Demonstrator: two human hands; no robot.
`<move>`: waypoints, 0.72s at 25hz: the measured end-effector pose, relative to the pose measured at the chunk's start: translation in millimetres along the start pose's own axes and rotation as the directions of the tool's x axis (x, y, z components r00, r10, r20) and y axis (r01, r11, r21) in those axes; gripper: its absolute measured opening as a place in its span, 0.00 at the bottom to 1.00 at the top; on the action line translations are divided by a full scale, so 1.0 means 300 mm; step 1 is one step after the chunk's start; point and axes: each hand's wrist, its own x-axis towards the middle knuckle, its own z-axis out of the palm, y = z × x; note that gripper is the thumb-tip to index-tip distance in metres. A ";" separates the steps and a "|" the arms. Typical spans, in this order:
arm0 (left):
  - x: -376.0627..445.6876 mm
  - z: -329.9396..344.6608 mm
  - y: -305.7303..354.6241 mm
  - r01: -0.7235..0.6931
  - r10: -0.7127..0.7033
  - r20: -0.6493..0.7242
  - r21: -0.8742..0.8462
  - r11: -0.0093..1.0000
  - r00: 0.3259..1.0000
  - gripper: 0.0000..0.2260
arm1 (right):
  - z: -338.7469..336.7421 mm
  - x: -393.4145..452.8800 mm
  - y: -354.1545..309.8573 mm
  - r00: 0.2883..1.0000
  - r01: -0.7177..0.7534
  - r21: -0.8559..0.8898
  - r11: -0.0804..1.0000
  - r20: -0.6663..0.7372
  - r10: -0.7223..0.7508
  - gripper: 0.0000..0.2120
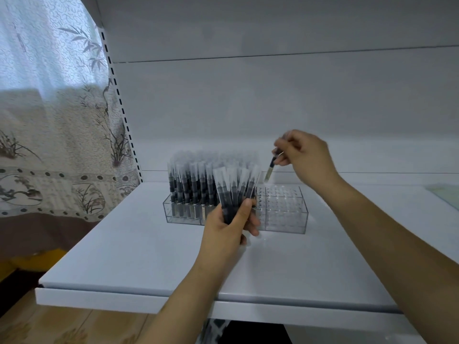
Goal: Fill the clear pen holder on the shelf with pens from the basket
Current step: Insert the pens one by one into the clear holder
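Observation:
A clear pen holder [285, 214] stands on the white shelf [149, 256]. Its left part is packed with upright dark pens in clear sleeves [191, 184]; its right part shows bare holes. My left hand [228, 227] grips a bundle of several pens [234, 187] in front of the holder's middle, their clear ends fanned upward. My right hand [303, 157] pinches a single pen [270, 167] by its top, tip pointing down, just above the far edge of the holder's bare right part. The basket is out of view.
The shelf's back wall rises behind the holder and another shelf board hangs overhead. A patterned curtain [49, 120] hangs at the left beside the slotted shelf upright [121, 108]. A pale green flat thing [444, 194] lies at the far right.

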 end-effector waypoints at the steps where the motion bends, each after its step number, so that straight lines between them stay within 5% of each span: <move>1: 0.000 0.001 -0.008 -0.004 0.004 0.000 0.007 1.000 1.000 0.10 | 0.021 0.004 0.016 0.998 0.011 -0.044 0.999 0.060 -0.008 0.06; 13: 0.016 -0.006 -0.029 0.029 -0.026 0.030 -0.098 0.995 0.999 0.11 | 0.095 0.038 0.119 0.973 0.092 -0.416 0.905 0.231 0.007 0.11; 18: 0.013 0.001 -0.024 0.081 -0.075 0.049 -0.153 0.985 0.996 0.10 | 0.083 -0.002 0.148 0.996 0.052 -0.464 0.884 0.090 -0.011 0.15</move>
